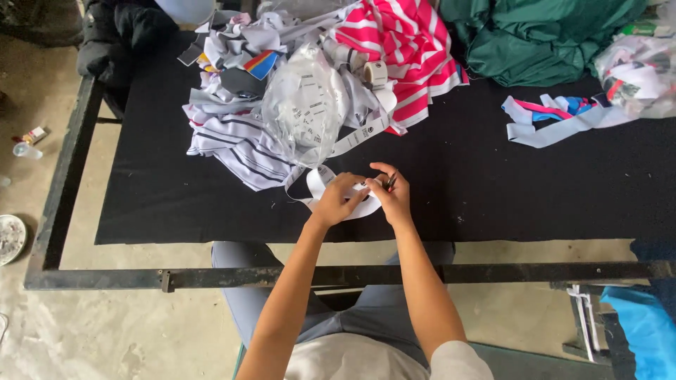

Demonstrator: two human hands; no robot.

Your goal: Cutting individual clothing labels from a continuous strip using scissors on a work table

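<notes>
Both hands meet over the near edge of a black cloth-covered table [493, 183]. My left hand [336, 199] pinches a white label ribbon [318, 181] that loops under it and runs up to a roll [375, 71] in the fabric pile. My right hand [393, 195] touches the same ribbon and holds small dark snips with a red part [391, 182] between its fingers. A clear plastic bag of white tags [303, 105] lies just beyond the hands.
A heap of grey striped pieces [236, 134] and pink-and-white striped fabric [408, 49] lies at the back. Green cloth [542, 35] sits far right, with white, pink and blue strips [549, 119] nearby. A metal frame rail [352, 274] runs in front.
</notes>
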